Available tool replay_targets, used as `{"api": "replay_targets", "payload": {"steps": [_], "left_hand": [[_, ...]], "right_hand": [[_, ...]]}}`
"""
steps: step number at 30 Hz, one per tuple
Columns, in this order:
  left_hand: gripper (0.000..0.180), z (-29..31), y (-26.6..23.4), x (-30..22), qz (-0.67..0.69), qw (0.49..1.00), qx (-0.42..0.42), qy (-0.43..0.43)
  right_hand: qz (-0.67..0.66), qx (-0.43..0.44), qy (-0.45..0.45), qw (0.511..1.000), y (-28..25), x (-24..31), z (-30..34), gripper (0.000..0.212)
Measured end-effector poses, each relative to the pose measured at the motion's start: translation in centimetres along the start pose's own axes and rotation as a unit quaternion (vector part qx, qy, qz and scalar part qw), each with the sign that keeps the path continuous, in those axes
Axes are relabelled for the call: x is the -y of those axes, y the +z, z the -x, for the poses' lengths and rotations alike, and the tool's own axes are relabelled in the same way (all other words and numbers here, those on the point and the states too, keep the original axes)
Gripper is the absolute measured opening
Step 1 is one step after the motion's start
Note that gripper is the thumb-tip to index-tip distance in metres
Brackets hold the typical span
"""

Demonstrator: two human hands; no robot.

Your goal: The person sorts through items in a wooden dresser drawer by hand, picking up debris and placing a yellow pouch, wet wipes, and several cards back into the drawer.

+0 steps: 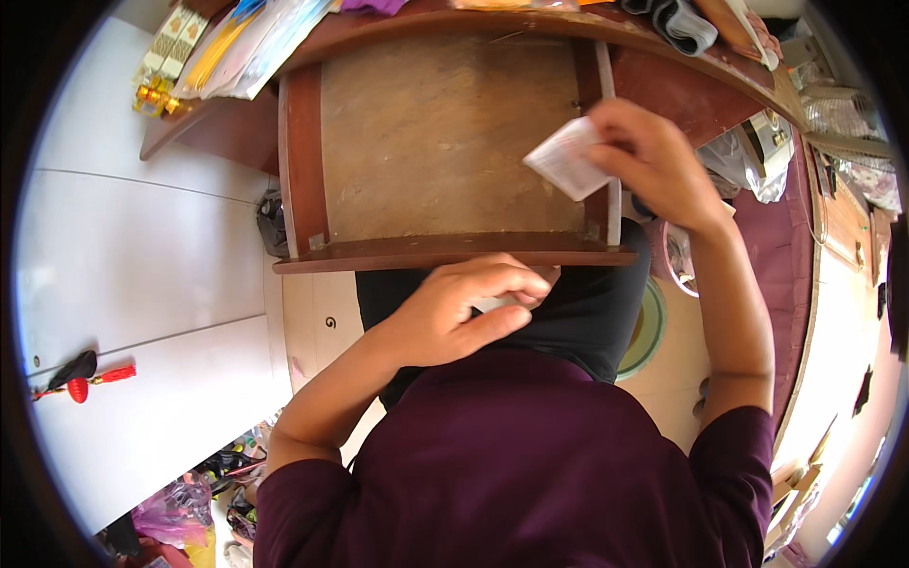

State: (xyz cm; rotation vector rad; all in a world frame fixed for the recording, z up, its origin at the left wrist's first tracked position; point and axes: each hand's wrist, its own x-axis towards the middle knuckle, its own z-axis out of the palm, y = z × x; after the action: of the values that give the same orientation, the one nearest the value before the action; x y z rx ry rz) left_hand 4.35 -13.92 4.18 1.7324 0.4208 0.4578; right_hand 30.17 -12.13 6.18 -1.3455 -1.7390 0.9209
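Note:
My right hand (649,156) is over the right side of an open wooden drawer (445,142). Its thumb and fingers pinch a small white printed paper (568,163), tilted above the drawer's bare bottom. Just in front of the drawer's front panel (379,256), my left hand (469,308) is closed above my lap. Something white and paper-like (492,303) shows between its thumb and fingers, mostly hidden by them.
Papers and plastic packets (256,47) lie on the desk top's left end, beside a small yellow object (154,97). A rolled grey cloth (686,33) lies at right. A green basin (647,331) stands on the floor; white cabinet fronts (142,256) line the left.

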Motion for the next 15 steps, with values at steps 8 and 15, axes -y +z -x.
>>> {"api": "replay_targets", "payload": {"steps": [8, 15], "left_hand": [[0.020, 7.8, -7.3, 1.7, -0.126, 0.961, -0.243, 0.043], [0.022, 8.5, -10.1, 2.8, -0.147, 0.917, -0.365, 0.070]], "right_hand": [[0.387, 0.236, 0.039, 0.891, 4.0, -3.1, -7.7, 0.010], [0.498, 0.257, 0.032, 0.828, 2.7, -0.9, -13.7, 0.010]]}}
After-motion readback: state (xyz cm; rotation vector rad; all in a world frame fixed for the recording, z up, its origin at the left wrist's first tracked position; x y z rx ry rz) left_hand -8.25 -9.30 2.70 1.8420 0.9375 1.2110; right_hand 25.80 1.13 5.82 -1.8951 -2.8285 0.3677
